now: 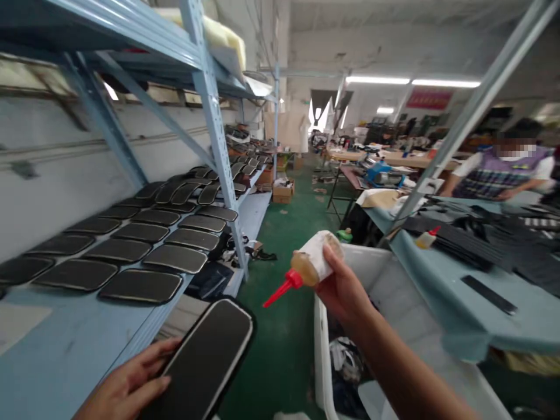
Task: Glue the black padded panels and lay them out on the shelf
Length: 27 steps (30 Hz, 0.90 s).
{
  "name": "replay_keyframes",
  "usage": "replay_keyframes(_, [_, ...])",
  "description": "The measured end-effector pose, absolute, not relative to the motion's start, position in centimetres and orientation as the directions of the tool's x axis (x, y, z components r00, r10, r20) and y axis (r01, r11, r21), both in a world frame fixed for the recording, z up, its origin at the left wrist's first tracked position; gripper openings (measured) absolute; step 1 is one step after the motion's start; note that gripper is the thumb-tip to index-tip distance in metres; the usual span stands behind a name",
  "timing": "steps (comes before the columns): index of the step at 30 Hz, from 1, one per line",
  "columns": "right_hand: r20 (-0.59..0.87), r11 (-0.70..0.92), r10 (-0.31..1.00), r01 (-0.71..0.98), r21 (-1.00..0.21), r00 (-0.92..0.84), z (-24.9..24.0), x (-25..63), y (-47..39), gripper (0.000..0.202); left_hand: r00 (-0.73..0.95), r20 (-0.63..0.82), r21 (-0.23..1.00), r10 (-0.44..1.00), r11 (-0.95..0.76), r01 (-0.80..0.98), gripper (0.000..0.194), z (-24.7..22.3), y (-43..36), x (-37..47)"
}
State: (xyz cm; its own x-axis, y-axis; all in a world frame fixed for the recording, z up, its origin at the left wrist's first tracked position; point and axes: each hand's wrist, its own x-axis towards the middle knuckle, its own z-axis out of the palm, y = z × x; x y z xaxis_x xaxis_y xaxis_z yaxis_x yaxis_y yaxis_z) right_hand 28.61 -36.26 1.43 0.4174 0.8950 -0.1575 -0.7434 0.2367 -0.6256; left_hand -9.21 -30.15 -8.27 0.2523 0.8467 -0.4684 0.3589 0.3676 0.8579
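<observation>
My left hand (131,379) grips a black padded panel (210,350) by its left edge; the panel is long with rounded corners and has a pale line running just inside its rim. In my right hand (339,280) is a squeeze glue bottle (314,256) with a white wrap and amber contents. Its red nozzle (282,289) tilts down to the left, above the floor and apart from the panel. Several similar black panels (142,286) lie in rows on the blue shelf (83,321) to my left.
A white bin (321,350) holding dark cloth stands below my right arm. On the right, a cloth-covered table (437,291) carries black strips and another red-tipped bottle (426,238). A person (503,169) is behind it. Blue shelf posts (219,134) flank the green aisle (293,221).
</observation>
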Motion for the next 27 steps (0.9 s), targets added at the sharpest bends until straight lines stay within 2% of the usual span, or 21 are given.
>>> replay_keyframes(3, [0.001,0.262,0.919,-0.611,-0.747,0.394,3.4,27.8,-36.4,0.044,0.47,-0.506,0.858,0.723,0.477,0.191,0.062,-6.8,-31.8,-8.2])
replay_keyframes(8, [0.109,0.255,0.947,-0.504,-0.825,0.302,3.9,26.5,-36.4,0.041,0.466,-0.549,0.834,0.694,0.494,0.247,0.062,-3.3,-33.4,-7.8])
replay_keyframes(11, [0.128,0.241,0.959,-0.489,-0.838,0.255,3.8,25.9,-36.2,0.037,0.459,-0.555,0.829,0.693,0.507,0.237,0.059,-2.5,-34.2,-8.7])
replay_keyframes(16, [0.129,0.21,0.972,-0.484,-0.849,0.194,3.8,25.1,-35.8,0.029,0.493,-0.478,0.874,0.727,0.448,0.186,0.038,-1.6,-35.3,-9.6])
replay_keyframes(27, [0.139,0.189,0.981,-0.486,-0.853,0.137,3.6,24.3,-35.3,0.027,0.496,-0.488,0.857,0.718,0.501,0.119,0.032,-0.5,-35.6,-9.4])
